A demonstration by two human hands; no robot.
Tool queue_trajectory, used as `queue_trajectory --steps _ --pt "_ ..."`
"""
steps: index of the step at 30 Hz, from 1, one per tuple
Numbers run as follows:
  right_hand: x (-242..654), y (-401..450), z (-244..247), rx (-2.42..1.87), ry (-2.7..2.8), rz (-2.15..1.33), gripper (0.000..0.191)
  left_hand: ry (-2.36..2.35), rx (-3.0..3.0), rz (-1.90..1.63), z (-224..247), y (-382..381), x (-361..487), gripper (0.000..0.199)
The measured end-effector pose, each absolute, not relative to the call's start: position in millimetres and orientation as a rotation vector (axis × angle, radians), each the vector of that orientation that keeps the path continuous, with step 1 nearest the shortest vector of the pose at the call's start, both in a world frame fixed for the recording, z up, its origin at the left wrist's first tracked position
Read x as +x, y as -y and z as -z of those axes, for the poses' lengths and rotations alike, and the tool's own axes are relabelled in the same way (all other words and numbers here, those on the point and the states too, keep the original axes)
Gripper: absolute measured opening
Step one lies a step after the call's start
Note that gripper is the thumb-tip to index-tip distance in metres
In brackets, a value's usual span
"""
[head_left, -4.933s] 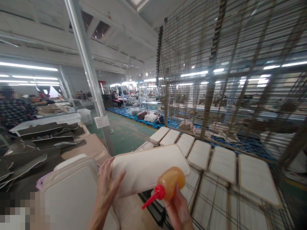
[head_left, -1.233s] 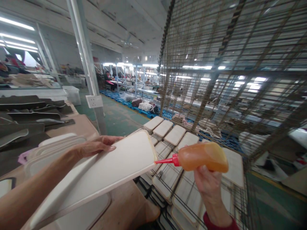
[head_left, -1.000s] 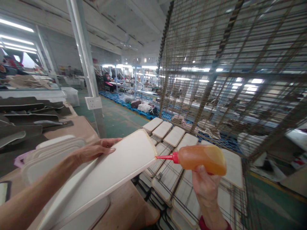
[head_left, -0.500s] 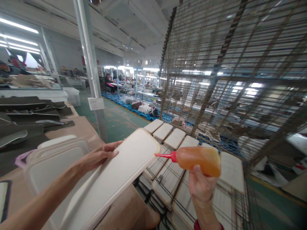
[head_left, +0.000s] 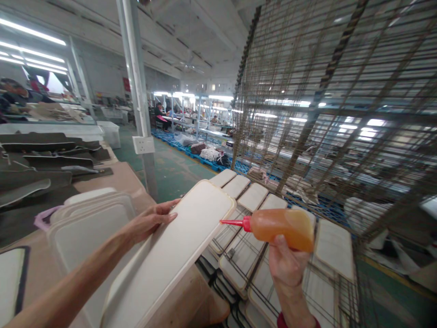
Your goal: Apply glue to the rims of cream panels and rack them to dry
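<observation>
My left hand (head_left: 159,220) grips the far left edge of a long white panel with rounded corners (head_left: 184,232), thumb on its top face. The panel slants away from me, and a glossy yellowish line runs around its far rim. In my right hand (head_left: 288,266) is a squeeze bottle (head_left: 282,228) of amber liquid, lying almost level. Its red nozzle points left, with the tip at the panel's right edge. More white panels (head_left: 88,241) lean together on the brown table (head_left: 128,180) under my left forearm.
Rows of white panels (head_left: 253,197) lie on a wire rack (head_left: 235,271) at the right, whose tall mesh part (head_left: 307,91) rises behind. A metal post with a socket box (head_left: 143,145) stands beyond the table. Dark grey sheets (head_left: 48,146) are piled at the left.
The view has swung slightly left, so the surroundings sit further right. Against the panel's edge, the nozzle tip has shifted a little nearer to me, away from the far corner.
</observation>
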State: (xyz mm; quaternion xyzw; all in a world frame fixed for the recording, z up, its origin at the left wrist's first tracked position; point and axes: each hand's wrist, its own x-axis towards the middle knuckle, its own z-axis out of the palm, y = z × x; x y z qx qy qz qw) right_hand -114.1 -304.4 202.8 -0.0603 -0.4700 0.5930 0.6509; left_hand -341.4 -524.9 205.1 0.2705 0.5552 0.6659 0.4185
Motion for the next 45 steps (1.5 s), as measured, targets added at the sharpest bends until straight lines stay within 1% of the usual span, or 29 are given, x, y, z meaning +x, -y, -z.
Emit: queue_trajectory --steps 7,13,19,24,26,33,36,42,45 --pt "-115.9 304.6 -200.5 -0.130 1.103 -1.378 0.035 -1.416 0.620 -1.712 -209.8 520.7 -335.1 0.081" --pt "-117.9 305.6 -199.0 -0.128 1.079 -1.424 0.029 -1.403 0.561 -1.764 -207.5 517.0 -335.8 0.075" --pt "-118.1 306.1 -195.8 -0.163 1.137 -1.408 0.039 -1.422 0.471 -1.789 -211.4 513.4 -334.1 0.085" --pt "-116.7 308.0 -196.7 -0.175 1.225 -1.378 0.046 -1.447 0.423 -1.785 -214.9 511.6 -333.8 0.087" --pt "-116.1 308.7 -197.1 -0.174 1.246 -1.368 0.044 -1.449 0.403 -1.792 -214.4 511.0 -335.1 0.090" --pt "-117.0 310.4 -196.3 -0.119 1.221 -1.443 0.029 -1.429 0.370 -1.799 -212.7 507.7 -339.3 0.098" --pt "-116.7 312.0 -196.2 -0.121 1.212 -1.443 0.027 -1.413 0.366 -1.810 -215.7 505.3 -338.9 0.095" --pt "-114.3 315.7 -196.4 -0.164 1.246 -1.390 0.023 -1.411 0.348 -1.814 -222.5 500.3 -341.7 0.078" --pt "-113.4 316.6 -195.1 -0.158 1.289 -1.380 0.025 -1.411 0.364 -1.808 -223.4 498.2 -346.1 0.076"
